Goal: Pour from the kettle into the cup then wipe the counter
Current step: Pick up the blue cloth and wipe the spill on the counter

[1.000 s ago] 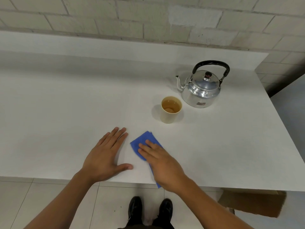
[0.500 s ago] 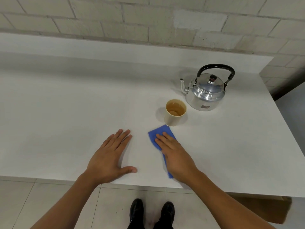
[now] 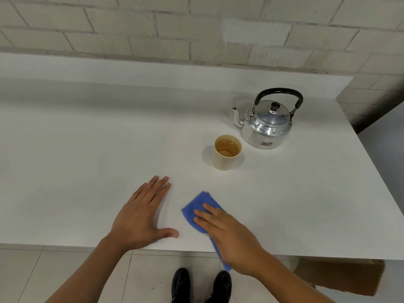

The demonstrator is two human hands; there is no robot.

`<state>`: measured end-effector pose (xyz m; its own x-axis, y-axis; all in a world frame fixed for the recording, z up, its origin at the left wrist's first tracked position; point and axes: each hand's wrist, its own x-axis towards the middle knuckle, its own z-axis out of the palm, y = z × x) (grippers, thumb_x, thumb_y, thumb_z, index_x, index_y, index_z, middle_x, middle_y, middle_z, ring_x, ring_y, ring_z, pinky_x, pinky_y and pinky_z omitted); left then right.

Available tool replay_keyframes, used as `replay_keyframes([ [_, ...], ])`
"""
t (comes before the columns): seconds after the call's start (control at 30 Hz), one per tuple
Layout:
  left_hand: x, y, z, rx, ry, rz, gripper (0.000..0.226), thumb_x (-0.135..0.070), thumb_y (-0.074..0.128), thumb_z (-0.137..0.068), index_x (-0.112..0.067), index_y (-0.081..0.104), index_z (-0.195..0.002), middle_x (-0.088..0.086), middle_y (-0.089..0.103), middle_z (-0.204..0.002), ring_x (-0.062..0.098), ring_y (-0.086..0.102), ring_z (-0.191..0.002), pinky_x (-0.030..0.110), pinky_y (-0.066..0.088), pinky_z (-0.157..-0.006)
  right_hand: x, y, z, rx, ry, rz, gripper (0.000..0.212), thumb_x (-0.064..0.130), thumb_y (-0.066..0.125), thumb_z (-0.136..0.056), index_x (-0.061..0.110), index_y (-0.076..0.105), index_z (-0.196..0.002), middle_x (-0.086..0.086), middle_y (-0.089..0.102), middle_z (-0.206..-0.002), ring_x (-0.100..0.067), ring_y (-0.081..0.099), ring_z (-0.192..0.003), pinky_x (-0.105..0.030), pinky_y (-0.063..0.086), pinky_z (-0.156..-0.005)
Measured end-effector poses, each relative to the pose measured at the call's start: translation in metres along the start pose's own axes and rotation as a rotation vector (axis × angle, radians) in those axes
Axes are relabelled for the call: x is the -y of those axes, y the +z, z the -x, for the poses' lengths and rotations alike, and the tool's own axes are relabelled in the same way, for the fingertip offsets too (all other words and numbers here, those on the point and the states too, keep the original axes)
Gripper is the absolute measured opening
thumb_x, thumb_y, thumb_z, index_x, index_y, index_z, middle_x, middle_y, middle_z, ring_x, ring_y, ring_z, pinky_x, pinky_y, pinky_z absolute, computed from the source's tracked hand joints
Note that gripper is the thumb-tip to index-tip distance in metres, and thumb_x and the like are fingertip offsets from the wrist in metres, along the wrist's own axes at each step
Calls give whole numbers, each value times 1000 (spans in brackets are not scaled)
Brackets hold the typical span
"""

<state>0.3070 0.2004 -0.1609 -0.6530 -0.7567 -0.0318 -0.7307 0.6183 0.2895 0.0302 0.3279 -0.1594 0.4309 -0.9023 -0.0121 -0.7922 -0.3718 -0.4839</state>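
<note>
A shiny metal kettle (image 3: 267,125) with a black handle stands upright at the back right of the white counter (image 3: 87,160), its spout pointing left. Just in front of it stands a beige cup (image 3: 225,161) holding brownish liquid. My right hand (image 3: 231,237) presses flat on a blue cloth (image 3: 196,206) near the counter's front edge; the cloth's tail hangs over that edge. My left hand (image 3: 140,217) lies flat on the counter to the left of the cloth, fingers spread, holding nothing.
A brick wall and a raised white ledge (image 3: 153,68) run along the back. The counter ends at the right (image 3: 371,171). A cardboard box (image 3: 341,276) sits below the front right edge. My black shoes (image 3: 181,285) stand on the tiled floor.
My right hand slid the blue cloth up towards the cup, then back towards the front edge. My left hand stayed flat in place. Kettle and cup have not moved.
</note>
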Motion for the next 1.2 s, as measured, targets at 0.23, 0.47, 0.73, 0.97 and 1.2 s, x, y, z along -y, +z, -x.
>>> replay_keyframes([
  [0.23, -1, -2, 0, -12, 5, -15, 128, -100, 49, -71, -21, 19, -168, -8, 8, -177, 14, 3, -164, 36, 7, -130, -61, -46, 50, -243, 363, -78, 52, 8, 51, -103, 29, 41, -149, 15, 32, -159, -5, 21, -151, -41, 25, -122],
  [0.47, 0, -1, 0, 1, -6, -13, 119, -96, 46, -78, -24, 15, -168, -11, 5, -177, 10, -1, -163, 34, 4, -130, -30, -26, -3, -201, 355, 46, 57, 4, 47, -101, 13, 34, -155, 4, 21, -164, -20, 12, -155, -32, 6, -125],
  [0.73, 0, -3, 1, -24, -4, 98, 70, -60, 20, -107, -21, 23, -166, -10, 12, -175, 10, 5, -163, 33, 8, -131, 39, 29, -36, -20, 27, -46, 92, -4, 61, -81, 25, 22, -159, 11, 10, -168, -8, -8, -154, -34, -2, -125],
  [0.97, -1, -2, 1, -34, -7, 13, 75, -65, 27, -105, -22, 21, -167, -10, 10, -176, 8, 1, -163, 28, 2, -131, 7, 6, 22, 50, -162, -116, 66, -3, 58, -93, 30, 46, -149, 20, 32, -161, -4, 13, -153, -33, 22, -122],
  [1.2, -3, -3, 1, -9, -20, -48, 88, -77, 33, -99, -22, 21, -167, -11, 9, -176, 8, -1, -163, 32, 4, -130, -60, -46, 37, -32, 75, -62, 63, -9, 51, -94, 22, 47, -149, 12, 37, -159, -6, 19, -152, -38, 23, -122],
])
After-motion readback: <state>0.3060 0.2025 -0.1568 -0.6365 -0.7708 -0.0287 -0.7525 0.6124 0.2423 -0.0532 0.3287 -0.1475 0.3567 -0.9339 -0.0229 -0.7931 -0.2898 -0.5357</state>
